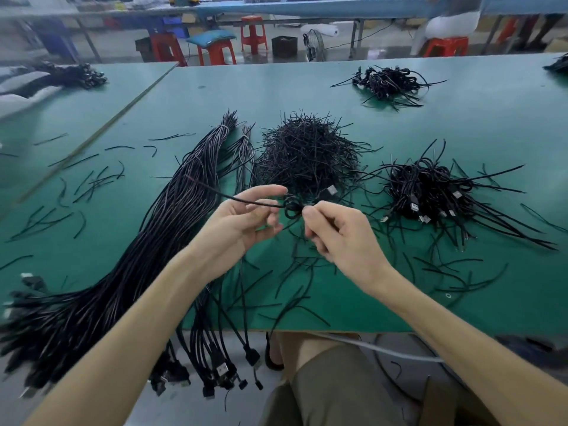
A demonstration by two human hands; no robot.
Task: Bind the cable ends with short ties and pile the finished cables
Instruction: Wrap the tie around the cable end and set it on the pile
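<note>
Above the green table my left hand and my right hand hold one small coiled black cable between them. Its USB plug sticks up to the right and its loose tail runs off to the upper left. My left fingers pinch the coil from the left; my right thumb and fingers pinch it, and a thin black tie, from the right. A heap of short black ties lies just behind my hands. The pile of finished cables sits to the right.
A long bundle of unbound cables runs from the table's middle to the lower left, plugs hanging over the front edge. Loose ties are scattered on the left and front. Another cable pile lies far right. Red stools stand beyond the table.
</note>
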